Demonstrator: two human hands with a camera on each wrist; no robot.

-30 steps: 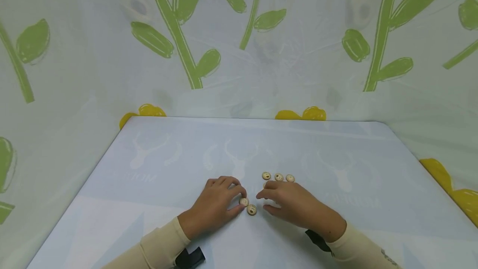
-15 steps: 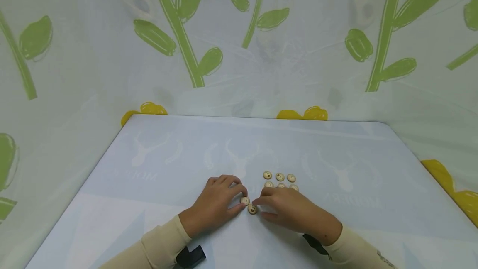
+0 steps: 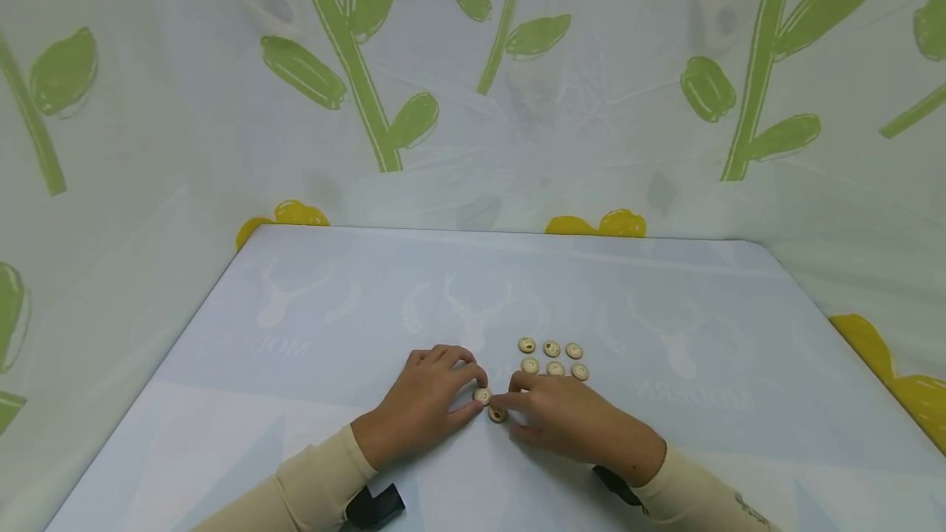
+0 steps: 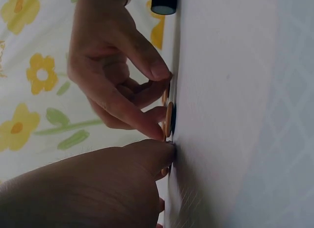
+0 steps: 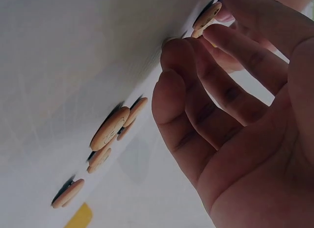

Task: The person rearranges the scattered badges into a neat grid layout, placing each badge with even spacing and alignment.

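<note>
My left hand [image 3: 424,401] rests on the table and pinches a small round wooden disc [image 3: 482,396] between thumb and forefinger. Just below and to the right lies a second wooden disc [image 3: 498,415], printed with dark marks. At this disc's upper edge is the straight forefinger of my right hand [image 3: 565,413]. In the left wrist view, the right thumb stands a little apart from a disc [image 4: 169,119], and a fingertip touches the disc's near end. The right wrist view shows the other right fingers [image 5: 171,95] bent loosely. Fingers partly cover both discs.
Behind the right hand, several wooden discs [image 3: 551,348] lie in two rows. They show edge-on, with dark printed marks, as wooden discs [image 5: 110,128] in the right wrist view. A pale table [image 3: 355,286] bears them, backed by a flower-patterned curtain [image 3: 591,130].
My right hand has come down and left from the rows of discs, and its forefinger now reaches the lower disc. The left hand keeps its hold in about the same place.
</note>
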